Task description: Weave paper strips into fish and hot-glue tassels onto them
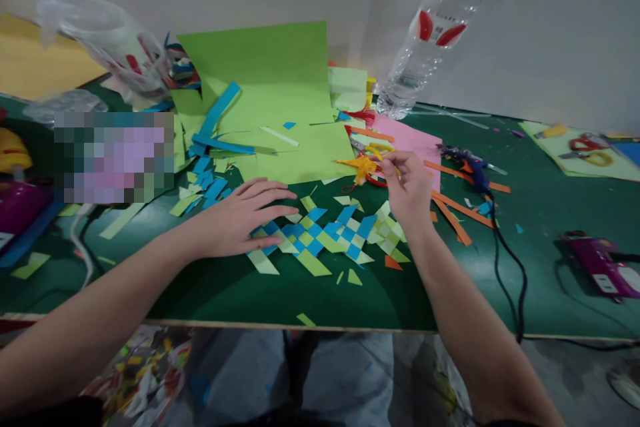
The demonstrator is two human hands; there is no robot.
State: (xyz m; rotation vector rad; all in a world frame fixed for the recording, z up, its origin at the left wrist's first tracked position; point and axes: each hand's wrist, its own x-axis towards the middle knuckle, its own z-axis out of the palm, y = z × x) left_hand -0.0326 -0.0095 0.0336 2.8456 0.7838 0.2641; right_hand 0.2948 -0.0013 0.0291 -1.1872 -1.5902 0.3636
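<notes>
My left hand [250, 213] is open, its fingers stretched out over the left end of a row of woven blue and green paper strips [307, 237]. Pinched at the fingertips of my right hand [407, 183] is a small yellow-orange folded paper piece [364, 165] with pointed ends. Its exact shape is hard to make out. Scissors with yellow handles [379, 148] lie just behind it, partly covered. A pale green woven piece [387, 233] is below my right hand, at the right end of the row.
Green paper sheets [280, 93] lie at the back, one leaning on the wall. A plastic bottle [430, 33] stands back right. Orange strips [455, 220], a glue gun [477, 173] with a black cable, and a purple box [605, 263] are to the right. Blue strips [217, 117] lie left.
</notes>
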